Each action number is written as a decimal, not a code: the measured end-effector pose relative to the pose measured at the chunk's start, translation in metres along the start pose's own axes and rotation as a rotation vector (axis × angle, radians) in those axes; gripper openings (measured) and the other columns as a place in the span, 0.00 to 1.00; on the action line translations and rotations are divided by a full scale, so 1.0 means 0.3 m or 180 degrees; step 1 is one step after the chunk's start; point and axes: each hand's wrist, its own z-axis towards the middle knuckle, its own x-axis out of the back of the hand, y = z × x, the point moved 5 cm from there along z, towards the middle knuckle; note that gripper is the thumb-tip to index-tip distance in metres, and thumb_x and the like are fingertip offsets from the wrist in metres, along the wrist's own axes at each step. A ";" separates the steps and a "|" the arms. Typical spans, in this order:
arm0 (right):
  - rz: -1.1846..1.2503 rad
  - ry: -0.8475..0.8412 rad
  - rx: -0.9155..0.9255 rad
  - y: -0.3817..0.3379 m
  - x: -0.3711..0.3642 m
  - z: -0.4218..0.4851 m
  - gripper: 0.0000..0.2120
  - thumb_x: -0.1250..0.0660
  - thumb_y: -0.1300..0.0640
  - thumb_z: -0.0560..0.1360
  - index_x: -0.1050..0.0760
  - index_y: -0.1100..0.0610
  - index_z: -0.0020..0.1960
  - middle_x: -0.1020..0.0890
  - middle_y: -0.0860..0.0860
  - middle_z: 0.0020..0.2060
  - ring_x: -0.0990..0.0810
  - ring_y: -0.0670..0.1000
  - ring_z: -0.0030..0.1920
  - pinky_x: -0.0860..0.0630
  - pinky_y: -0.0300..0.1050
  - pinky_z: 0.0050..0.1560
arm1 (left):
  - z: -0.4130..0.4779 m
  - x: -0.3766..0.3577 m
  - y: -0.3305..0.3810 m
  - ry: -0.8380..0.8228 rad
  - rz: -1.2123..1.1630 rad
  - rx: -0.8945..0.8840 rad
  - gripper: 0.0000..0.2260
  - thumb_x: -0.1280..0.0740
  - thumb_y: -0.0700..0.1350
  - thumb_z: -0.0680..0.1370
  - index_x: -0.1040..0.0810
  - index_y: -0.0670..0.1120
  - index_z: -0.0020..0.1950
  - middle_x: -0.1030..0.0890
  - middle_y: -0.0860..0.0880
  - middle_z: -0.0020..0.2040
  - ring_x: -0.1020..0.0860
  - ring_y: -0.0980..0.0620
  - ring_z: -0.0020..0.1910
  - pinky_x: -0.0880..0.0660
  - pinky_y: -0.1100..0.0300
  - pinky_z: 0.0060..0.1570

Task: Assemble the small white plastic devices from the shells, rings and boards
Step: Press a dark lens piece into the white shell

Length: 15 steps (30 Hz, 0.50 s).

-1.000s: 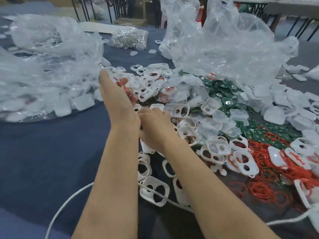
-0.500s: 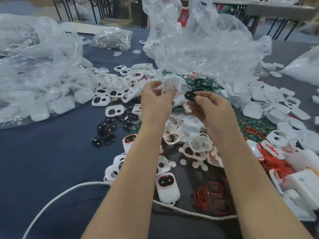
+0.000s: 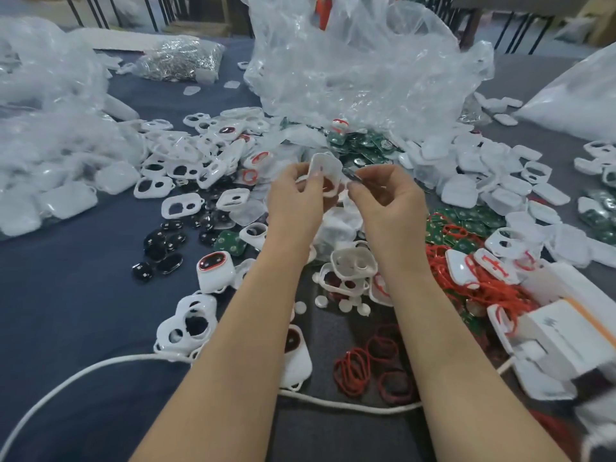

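Observation:
My left hand (image 3: 295, 198) pinches a white shell (image 3: 325, 171) with a red ring inside, held upright above the table's middle. My right hand (image 3: 388, 198) is beside it, its fingertips shut on a small dark part (image 3: 351, 176) that touches the shell's right edge. Loose white shells (image 3: 181, 205) lie spread to the left. Green boards (image 3: 363, 145) sit behind my hands, and more green boards (image 3: 466, 221) lie to the right. Red rings (image 3: 363, 365) lie near my right forearm. Black lens pieces (image 3: 168, 250) are at the left.
Big clear plastic bags (image 3: 360, 71) stand behind, with another bag of white parts (image 3: 50, 145) at the left. A white cord (image 3: 100, 368) runs across the near table. A finished white device (image 3: 213, 271) stands left of my arm. White boxes (image 3: 563, 331) sit at the right edge.
My hands rose from the pile and came together. The left now holds a ringed shell, and the right has brought a small dark part against it.

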 end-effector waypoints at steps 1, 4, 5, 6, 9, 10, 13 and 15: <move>-0.0065 0.0031 0.0081 -0.002 -0.002 -0.003 0.04 0.30 0.63 0.74 0.22 0.55 0.46 0.19 0.46 0.39 0.21 0.40 0.39 0.25 0.32 0.44 | 0.000 -0.005 -0.005 -0.0059 -0.0217 0.0167 0.04 0.39 0.39 0.82 0.25 0.42 0.52 0.19 0.43 0.45 0.19 0.50 0.42 0.20 0.58 0.48; -0.0167 0.0091 0.0199 -0.005 -0.006 -0.007 0.03 0.30 0.63 0.74 0.21 0.59 0.47 0.17 0.51 0.42 0.21 0.41 0.41 0.26 0.30 0.44 | -0.004 -0.011 -0.007 -0.0105 -0.0241 0.0234 0.08 0.43 0.38 0.83 0.26 0.41 0.57 0.20 0.47 0.44 0.22 0.55 0.39 0.22 0.65 0.42; -0.0256 0.0082 0.0235 -0.005 -0.009 -0.008 0.03 0.31 0.63 0.74 0.21 0.59 0.47 0.18 0.51 0.42 0.21 0.41 0.41 0.26 0.30 0.45 | -0.005 -0.009 -0.005 -0.0080 -0.0096 0.0156 0.09 0.43 0.38 0.83 0.26 0.42 0.60 0.21 0.49 0.44 0.23 0.56 0.39 0.24 0.68 0.39; -0.0363 0.0043 0.0271 -0.004 -0.012 -0.009 0.03 0.31 0.63 0.74 0.22 0.58 0.48 0.18 0.50 0.41 0.21 0.41 0.41 0.26 0.30 0.45 | -0.007 -0.006 -0.003 -0.0046 0.0047 0.0063 0.09 0.44 0.39 0.83 0.27 0.43 0.60 0.21 0.51 0.44 0.23 0.56 0.38 0.26 0.71 0.35; -0.0644 -0.0158 0.0339 0.000 -0.026 -0.015 0.10 0.34 0.65 0.75 0.25 0.56 0.54 0.21 0.45 0.39 0.21 0.42 0.40 0.25 0.32 0.45 | -0.013 0.001 0.013 0.0003 0.0186 -0.0145 0.06 0.42 0.38 0.83 0.27 0.45 0.56 0.20 0.51 0.44 0.21 0.57 0.39 0.26 0.71 0.34; -0.0754 -0.0236 0.0358 0.001 -0.030 -0.015 0.12 0.35 0.66 0.75 0.25 0.55 0.56 0.21 0.47 0.39 0.21 0.43 0.41 0.25 0.34 0.46 | -0.015 0.004 0.019 0.0028 0.0181 -0.0195 0.05 0.41 0.38 0.82 0.27 0.45 0.54 0.20 0.50 0.45 0.20 0.56 0.39 0.24 0.69 0.37; -0.0797 -0.0314 0.0236 0.007 -0.027 -0.008 0.13 0.38 0.65 0.77 0.22 0.53 0.57 0.20 0.53 0.46 0.19 0.50 0.46 0.23 0.42 0.50 | -0.015 0.014 0.023 0.0156 0.0178 -0.0248 0.05 0.40 0.37 0.82 0.27 0.46 0.51 0.18 0.46 0.47 0.17 0.49 0.46 0.20 0.59 0.47; -0.0473 -0.0181 0.0002 0.009 -0.013 -0.001 0.11 0.38 0.64 0.77 0.20 0.52 0.52 0.19 0.52 0.47 0.18 0.50 0.47 0.21 0.45 0.52 | -0.018 0.017 0.025 0.0239 0.0287 -0.0342 0.04 0.40 0.38 0.82 0.28 0.46 0.51 0.18 0.49 0.45 0.18 0.50 0.46 0.20 0.52 0.52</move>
